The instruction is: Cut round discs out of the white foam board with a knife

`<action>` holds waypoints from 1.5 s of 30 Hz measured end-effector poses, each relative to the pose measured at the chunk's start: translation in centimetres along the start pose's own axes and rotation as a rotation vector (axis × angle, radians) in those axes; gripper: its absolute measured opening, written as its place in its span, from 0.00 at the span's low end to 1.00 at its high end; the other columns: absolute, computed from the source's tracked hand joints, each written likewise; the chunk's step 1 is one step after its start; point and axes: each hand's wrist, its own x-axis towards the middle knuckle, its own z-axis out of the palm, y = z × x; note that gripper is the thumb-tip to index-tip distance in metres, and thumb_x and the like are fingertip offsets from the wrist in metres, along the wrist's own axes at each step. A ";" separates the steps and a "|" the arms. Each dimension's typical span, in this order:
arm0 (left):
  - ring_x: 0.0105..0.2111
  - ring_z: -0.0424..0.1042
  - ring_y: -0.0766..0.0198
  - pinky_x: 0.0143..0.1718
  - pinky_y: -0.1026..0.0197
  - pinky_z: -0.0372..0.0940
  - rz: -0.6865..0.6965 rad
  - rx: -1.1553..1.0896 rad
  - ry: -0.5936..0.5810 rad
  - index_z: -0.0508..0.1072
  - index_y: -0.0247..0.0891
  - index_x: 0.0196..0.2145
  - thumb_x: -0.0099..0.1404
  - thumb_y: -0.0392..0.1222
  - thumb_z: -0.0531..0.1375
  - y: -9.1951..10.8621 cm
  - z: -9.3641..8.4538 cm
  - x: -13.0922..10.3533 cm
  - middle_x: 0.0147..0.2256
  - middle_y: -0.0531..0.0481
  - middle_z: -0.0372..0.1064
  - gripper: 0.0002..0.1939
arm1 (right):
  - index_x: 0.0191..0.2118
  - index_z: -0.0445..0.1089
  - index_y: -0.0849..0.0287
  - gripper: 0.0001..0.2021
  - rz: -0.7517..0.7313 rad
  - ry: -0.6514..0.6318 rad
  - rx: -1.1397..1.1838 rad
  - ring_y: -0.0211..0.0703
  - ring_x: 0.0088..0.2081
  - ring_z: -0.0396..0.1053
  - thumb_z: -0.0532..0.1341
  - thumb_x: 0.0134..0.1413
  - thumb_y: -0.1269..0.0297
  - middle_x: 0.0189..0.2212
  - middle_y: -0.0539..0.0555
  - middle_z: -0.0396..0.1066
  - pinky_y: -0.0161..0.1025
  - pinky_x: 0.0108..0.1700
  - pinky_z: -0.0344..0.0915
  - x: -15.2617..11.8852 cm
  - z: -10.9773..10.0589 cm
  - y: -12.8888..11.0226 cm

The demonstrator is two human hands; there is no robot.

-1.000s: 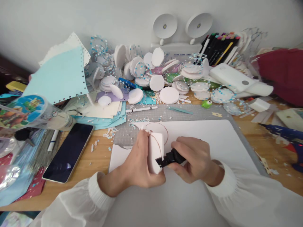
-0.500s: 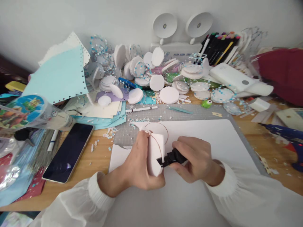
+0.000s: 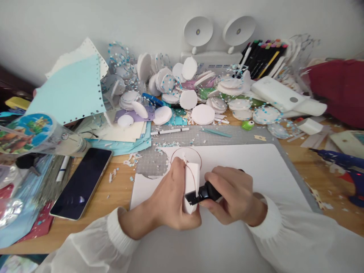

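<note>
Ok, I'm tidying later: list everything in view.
Piece: one, white, left hand
Tool: one, black, right hand
Board: one, white, centre
Mat: one, grey, under board
Phone: one, black, left
Cup: one, multicoloured, left
Sheets: several, pale blue, left
Discs: many, white, back
Lamp unit: one, white, back
Markers: many, black, back right
Bundle: one, dark red, right
Glue gun: one, blue, right
Table: one, brown, beneath
Scraps: many, white, scattered
Hands: two, bare, centre
Sleeves: two, white, bottom

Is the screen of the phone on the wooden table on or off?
Off, it seems: the phone lies face up and its screen is dark, with no lit picture or text.
</note>
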 end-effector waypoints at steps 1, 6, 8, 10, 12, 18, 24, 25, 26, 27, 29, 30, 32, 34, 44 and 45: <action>0.32 0.54 0.60 0.31 0.52 0.55 0.003 -0.005 0.000 0.46 0.40 0.39 0.40 0.38 0.54 0.0 0.0 0.0 0.35 0.50 0.47 0.27 | 0.32 0.63 0.59 0.18 -0.003 -0.002 -0.005 0.41 0.19 0.57 0.47 0.65 0.53 0.17 0.51 0.61 0.38 0.22 0.53 0.0 0.0 0.0; 0.32 0.54 0.60 0.32 0.51 0.56 0.037 -0.018 0.006 0.46 0.40 0.39 0.39 0.37 0.53 0.0 0.0 0.0 0.35 0.50 0.47 0.28 | 0.30 0.64 0.60 0.19 0.015 -0.010 0.013 0.41 0.19 0.56 0.47 0.65 0.52 0.16 0.51 0.60 0.39 0.22 0.52 0.0 0.1 0.0; 0.33 0.55 0.59 0.33 0.50 0.57 0.047 -0.021 0.007 0.46 0.40 0.40 0.39 0.37 0.53 0.0 -0.1 0.0 0.35 0.50 0.47 0.28 | 0.30 0.64 0.60 0.20 0.023 -0.015 0.021 0.40 0.19 0.56 0.46 0.65 0.52 0.16 0.51 0.60 0.39 0.22 0.52 0.0 0.1 0.1; 0.33 0.55 0.58 0.33 0.50 0.57 0.049 -0.019 0.011 0.46 0.40 0.40 0.39 0.37 0.53 0.0 -0.1 -0.1 0.36 0.49 0.47 0.28 | 0.29 0.63 0.60 0.20 0.028 -0.023 0.014 0.40 0.19 0.56 0.46 0.65 0.52 0.16 0.51 0.60 0.39 0.22 0.52 -0.1 0.2 0.1; 0.34 0.55 0.58 0.33 0.50 0.57 0.047 -0.017 0.012 0.46 0.40 0.40 0.39 0.37 0.53 0.0 0.0 -0.1 0.36 0.49 0.47 0.29 | 0.29 0.63 0.59 0.20 0.030 -0.022 0.005 0.40 0.19 0.56 0.46 0.65 0.51 0.17 0.51 0.61 0.38 0.22 0.52 -0.1 0.2 0.1; 0.35 0.56 0.57 0.32 0.52 0.55 0.059 -0.024 0.015 0.46 0.40 0.41 0.40 0.39 0.54 -0.2 0.0 -0.1 0.37 0.49 0.47 0.29 | 0.28 0.64 0.60 0.21 0.038 -0.007 -0.022 0.40 0.19 0.58 0.46 0.66 0.52 0.17 0.52 0.62 0.38 0.22 0.53 -0.2 0.3 0.2; 0.34 0.55 0.58 0.32 0.53 0.54 0.060 -0.026 0.013 0.46 0.40 0.41 0.41 0.39 0.54 -0.3 -0.1 -0.1 0.37 0.49 0.47 0.28 | 0.28 0.64 0.60 0.21 0.069 -0.038 -0.050 0.39 0.20 0.58 0.46 0.65 0.51 0.17 0.51 0.61 0.38 0.22 0.52 -0.3 0.2 0.6; 0.34 0.55 0.59 0.32 0.53 0.54 0.059 -0.028 0.012 0.46 0.40 0.41 0.41 0.39 0.53 -0.2 -0.1 -0.1 0.37 0.49 0.48 0.28 | 0.28 0.64 0.60 0.21 0.077 -0.044 -0.048 0.39 0.20 0.58 0.46 0.65 0.51 0.18 0.51 0.60 0.37 0.22 0.52 -0.3 0.2 0.7; 0.33 0.55 0.59 0.32 0.53 0.54 0.057 -0.029 0.011 0.46 0.40 0.41 0.41 0.39 0.53 -0.2 -0.2 -0.1 0.36 0.50 0.48 0.28 | 0.29 0.64 0.60 0.21 0.082 -0.048 -0.043 0.39 0.20 0.58 0.47 0.65 0.52 0.18 0.51 0.60 0.37 0.22 0.52 -0.4 0.2 0.7; 0.33 0.55 0.60 0.32 0.53 0.54 0.054 -0.030 0.010 0.46 0.40 0.41 0.41 0.39 0.54 -0.1 -0.2 -0.1 0.36 0.50 0.48 0.28 | 0.29 0.64 0.60 0.20 0.082 -0.046 -0.038 0.39 0.20 0.58 0.47 0.65 0.52 0.18 0.50 0.60 0.37 0.22 0.52 -0.4 0.2 0.8; 0.33 0.54 0.60 0.32 0.53 0.55 0.039 -0.034 0.009 0.47 0.40 0.41 0.41 0.38 0.54 0.0 -0.3 0.0 0.36 0.50 0.48 0.29 | 0.29 0.64 0.60 0.20 0.077 -0.043 -0.028 0.39 0.20 0.58 0.48 0.65 0.52 0.18 0.50 0.60 0.37 0.22 0.52 -0.4 0.1 0.9; 0.32 0.54 0.61 0.32 0.53 0.55 0.021 -0.037 0.003 0.47 0.41 0.41 0.41 0.38 0.55 0.1 -0.4 0.0 0.36 0.51 0.48 0.29 | 0.29 0.64 0.60 0.19 0.075 -0.041 -0.023 0.39 0.20 0.58 0.48 0.65 0.53 0.18 0.50 0.60 0.37 0.22 0.52 -0.4 0.1 1.0; 0.32 0.54 0.61 0.32 0.54 0.56 -0.019 -0.045 -0.013 0.48 0.41 0.42 0.42 0.37 0.56 0.3 -0.7 0.2 0.36 0.50 0.49 0.29 | 0.29 0.63 0.60 0.18 0.075 -0.040 -0.015 0.39 0.19 0.57 0.48 0.65 0.53 0.18 0.50 0.60 0.37 0.22 0.52 -0.4 0.0 1.1; 0.36 0.56 0.59 0.36 0.52 0.59 -0.043 -0.058 -0.026 0.49 0.41 0.44 0.44 0.37 0.57 0.5 -0.9 0.3 0.38 0.49 0.50 0.30 | 0.29 0.63 0.60 0.17 0.078 -0.037 -0.015 0.39 0.20 0.57 0.49 0.64 0.54 0.18 0.50 0.60 0.37 0.22 0.52 -0.4 -0.1 1.2; 0.33 0.60 0.61 0.34 0.55 0.60 -0.165 -0.093 -0.095 0.51 0.40 0.48 0.42 0.34 0.58 1.0 -1.4 0.2 0.37 0.50 0.56 0.34 | 0.31 0.63 0.60 0.16 0.056 -0.015 0.000 0.39 0.19 0.57 0.49 0.64 0.54 0.18 0.51 0.61 0.37 0.22 0.53 -0.3 -0.3 1.1; 0.32 0.59 0.61 0.33 0.55 0.60 -0.174 -0.097 -0.096 0.51 0.40 0.47 0.41 0.34 0.58 1.0 -1.3 0.2 0.37 0.51 0.55 0.34 | 0.30 0.63 0.60 0.16 0.054 -0.013 0.005 0.39 0.19 0.57 0.49 0.64 0.54 0.18 0.51 0.61 0.37 0.22 0.53 -0.3 -0.3 1.1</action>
